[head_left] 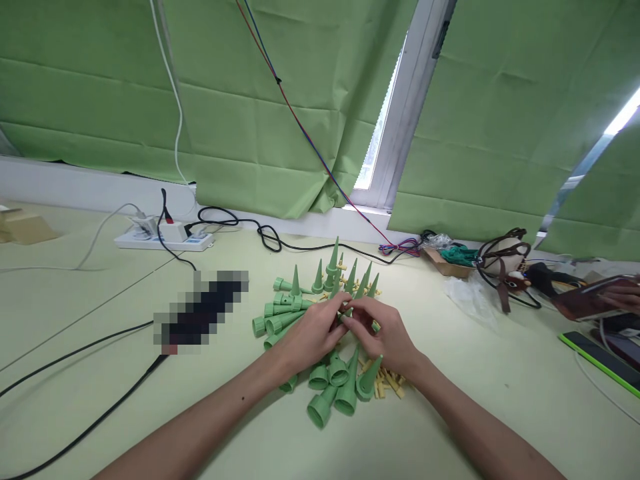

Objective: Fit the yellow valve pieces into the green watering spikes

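Note:
A heap of green plastic cone spikes (320, 393) lies on the pale green table (250, 433), some standing upright (333, 257) at the back, others on their sides (280, 323). Small yellow plastic pieces (387, 383) are scattered among them. My left hand (313, 333) and my right hand (383, 333) meet over the middle of the heap. Their fingertips pinch together around a green cone piece (346, 308), mostly hidden by the fingers.
A white power strip (163, 237) with plugs and black cables sits at the back left. A blurred dark object (203, 317) lies left of the heap. Bags, a strap, a phone (597, 360) and another person's hand (623, 293) are at the right.

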A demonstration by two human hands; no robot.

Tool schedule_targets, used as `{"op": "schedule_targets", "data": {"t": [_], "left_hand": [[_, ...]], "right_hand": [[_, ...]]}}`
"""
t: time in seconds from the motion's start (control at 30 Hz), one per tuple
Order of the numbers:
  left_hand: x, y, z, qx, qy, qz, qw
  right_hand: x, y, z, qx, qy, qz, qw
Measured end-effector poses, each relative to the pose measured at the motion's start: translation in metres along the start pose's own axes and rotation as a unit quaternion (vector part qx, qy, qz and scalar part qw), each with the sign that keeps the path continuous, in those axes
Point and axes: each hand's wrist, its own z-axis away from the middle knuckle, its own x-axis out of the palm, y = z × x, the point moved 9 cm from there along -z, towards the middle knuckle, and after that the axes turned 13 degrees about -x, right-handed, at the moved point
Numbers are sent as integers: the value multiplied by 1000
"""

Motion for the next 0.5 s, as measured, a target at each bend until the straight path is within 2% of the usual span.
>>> {"op": "schedule_targets", "data": {"t": [0.3, 0.5], "left_hand": [[2, 1, 0, 17, 2, -31, 999], [-5, 3, 1, 34, 54, -21, 998]], "right_hand": [[-1, -3, -1, -12, 7, 35, 999], [-12, -1, -2, 8, 53, 46, 998]]}}
